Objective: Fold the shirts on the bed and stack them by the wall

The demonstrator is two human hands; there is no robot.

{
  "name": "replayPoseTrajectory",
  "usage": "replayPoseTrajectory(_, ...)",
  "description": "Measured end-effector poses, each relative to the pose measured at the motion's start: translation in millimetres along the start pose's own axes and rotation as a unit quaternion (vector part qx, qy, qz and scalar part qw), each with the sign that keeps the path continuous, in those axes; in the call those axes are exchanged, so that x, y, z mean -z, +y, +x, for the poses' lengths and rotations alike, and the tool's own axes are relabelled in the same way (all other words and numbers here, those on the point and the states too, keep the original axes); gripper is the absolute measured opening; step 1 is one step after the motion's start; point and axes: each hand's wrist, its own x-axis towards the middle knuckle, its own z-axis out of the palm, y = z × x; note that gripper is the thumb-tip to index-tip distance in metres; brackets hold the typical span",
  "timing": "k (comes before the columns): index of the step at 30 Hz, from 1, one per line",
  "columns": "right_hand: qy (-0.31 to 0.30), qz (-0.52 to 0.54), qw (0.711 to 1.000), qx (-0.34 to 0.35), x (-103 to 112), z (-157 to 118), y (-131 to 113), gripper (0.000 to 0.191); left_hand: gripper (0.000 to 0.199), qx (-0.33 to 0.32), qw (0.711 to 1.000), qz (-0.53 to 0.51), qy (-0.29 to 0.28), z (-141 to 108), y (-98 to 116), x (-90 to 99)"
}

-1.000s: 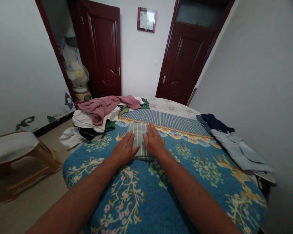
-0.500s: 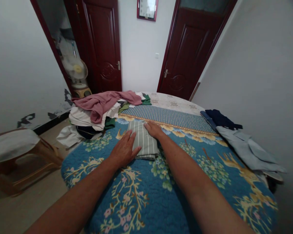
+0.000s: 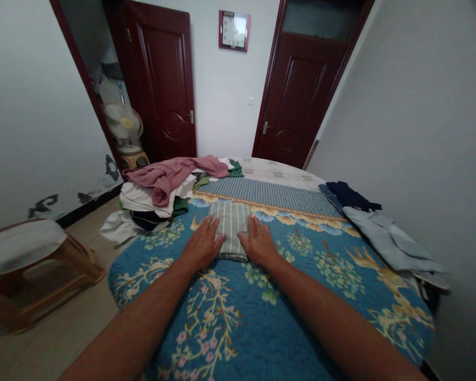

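A grey-green cloth with white stripes point(image 3: 230, 227), folded into a small rectangle, lies on the blue floral quilted cover point(image 3: 257, 323). My left hand point(image 3: 201, 244) rests along its left edge, fingers stretched out and thumb reaching onto the fabric. On the opposite edge lies my right hand point(image 3: 259, 242), with its fingers extended forward and the thumb on the stripes. Neither hand is closed around the cloth. What kind of garment it is cannot be made out.
A heap of clothes with a pink garment point(image 3: 174, 177) on top sits at the back left. Along the right edge lie a navy garment point(image 3: 351, 196) and a light blue garment point(image 3: 392, 235). A stool point(image 3: 27, 254) stands left, near a fan point(image 3: 124, 123).
My right hand has moved from the far edge of the striped cloth back to its right side. The left hand stays at the left edge. My view has tilted up slightly.
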Motion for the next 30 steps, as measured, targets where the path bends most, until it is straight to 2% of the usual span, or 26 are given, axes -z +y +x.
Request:
replayPoseTrajectory(3, 0.024, -0.002, 1.0, 0.005, 13.8, -35.2, -8.2, 0.071, 0.067, 0.002, 1.0, 0.003, 0.005, -0.1, -0.2, -0.7)
replayPoseTrajectory(5, 0.038, 0.01, 0.999, 0.01, 22.9, -49.4, -11.9, 0.065, 0.066, -0.006, 1.0, 0.0, 0.012, 0.1, -1.1, -0.2)
replayPoseTrajectory(10, 0.013, 0.001, 0.999, 0.032, 38.9, -54.2, -18.3, 0.021, 0.058, -0.032, 0.999, -0.003, 0.038, 3.1, 0.6, 12.5)
replayPoseTrajectory(12, 0.003, -0.013, 1.0, 0.028, 42.0, -50.6, -19.2, 0.012, 0.054, -0.054, 0.998, 0.011, 0.039, 4.7, 5.4, 21.0)
replayPoseTrajectory(16, -0.036, -0.055, 0.996, 0.056, 46.2, -45.8, -20.4, 0.009, 0.05, -0.099, 0.995, 0.03, -0.008, 6.0, 18.1, 30.4)
replayPoseTrajectory(21, -0.082, -0.09, 0.987, 0.109, 52.1, -45.2, -26.6, 0.013, 0.051, -0.098, 0.995, 0.011, -0.032, 6.2, 19.4, 25.5)
replayPoseTrajectory(27, -0.073, -0.071, 0.991, 0.091, 58.1, -46.1, -30.3, 0.021, 0.053, -0.121, 0.992, -0.005, -0.031, 6.6, 9.4, 25.2)
replayPoseTrajectory(30, -0.083, -0.079, 0.99, 0.084, 57.8, -44.0, -31.4, 0.017, 0.053, -0.123, 0.992, -0.008, -0.03, 5.0, 9.2, 27.6)
